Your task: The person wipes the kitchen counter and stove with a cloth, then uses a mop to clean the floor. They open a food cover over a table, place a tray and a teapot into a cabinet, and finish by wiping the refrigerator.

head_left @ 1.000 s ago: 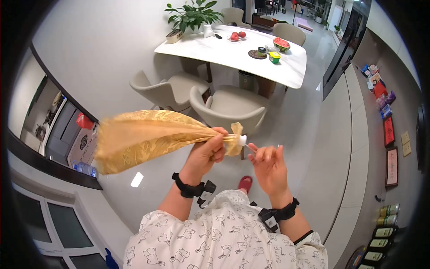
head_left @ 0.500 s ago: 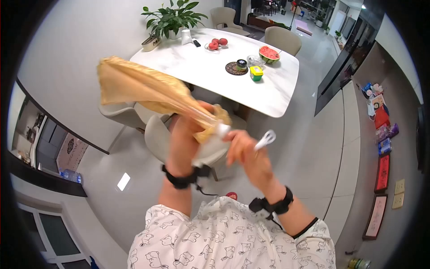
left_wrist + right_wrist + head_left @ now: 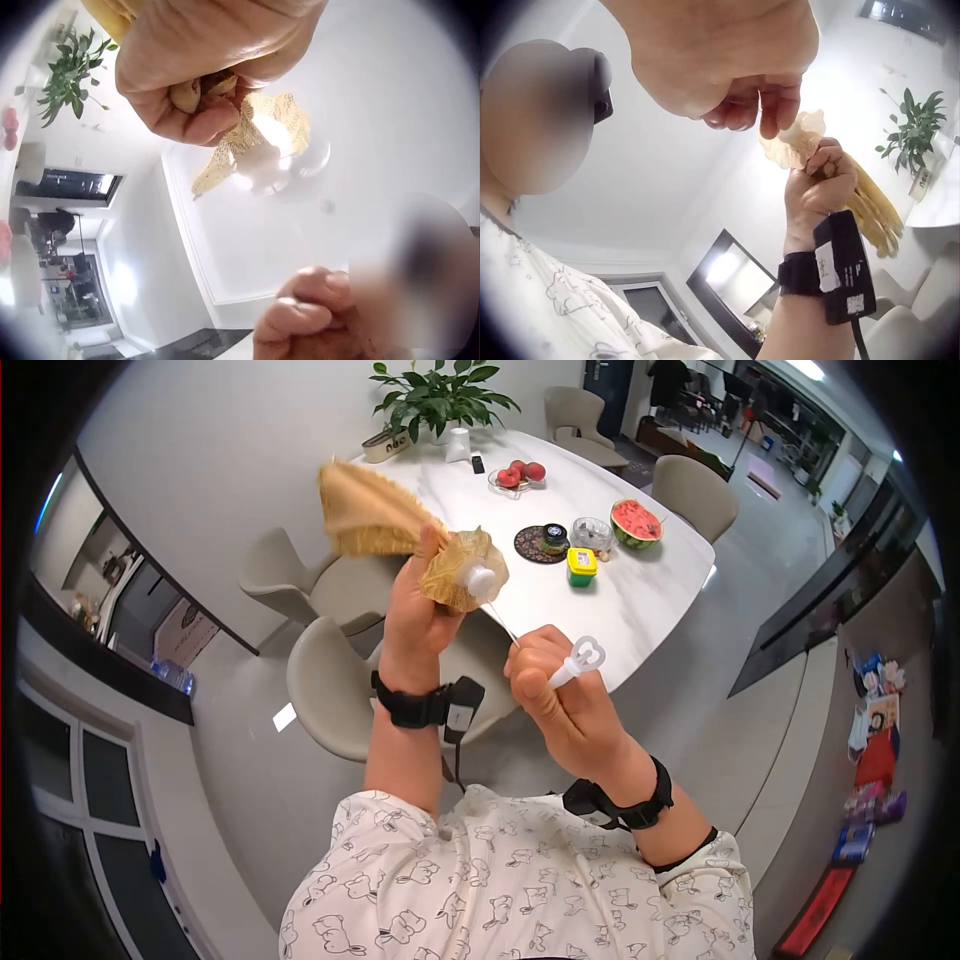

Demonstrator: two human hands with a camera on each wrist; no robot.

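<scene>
My left hand (image 3: 415, 615) grips the gathered neck of a gold patterned cloth bag (image 3: 370, 515), whose body hangs away beyond the fist. A ruffled frill (image 3: 447, 585) spreads around a white cap (image 3: 481, 581) at the neck. From the cap a thin white strand (image 3: 503, 622) runs to my right hand (image 3: 565, 705), which has its fingers curled around it. Out of the same hand, by the thumb, sticks a white piece with a heart-shaped loop (image 3: 587, 653). In the right wrist view fingertips (image 3: 780, 112) come close to the frill, and the strand is mostly hidden.
Ahead stands a white table (image 3: 640, 600) with a cut watermelon (image 3: 637, 525), a green-yellow tub (image 3: 580, 567), a dark jar (image 3: 554, 539), a glass bowl (image 3: 592, 535), red fruit (image 3: 520, 474) and a potted plant (image 3: 440, 400). Chairs (image 3: 325, 680) stand at its near side.
The bag has swung up and turned, so its capped end faces the head camera. My right hand has moved away from the cap, with the strand stretched between. The table appears nearer.
</scene>
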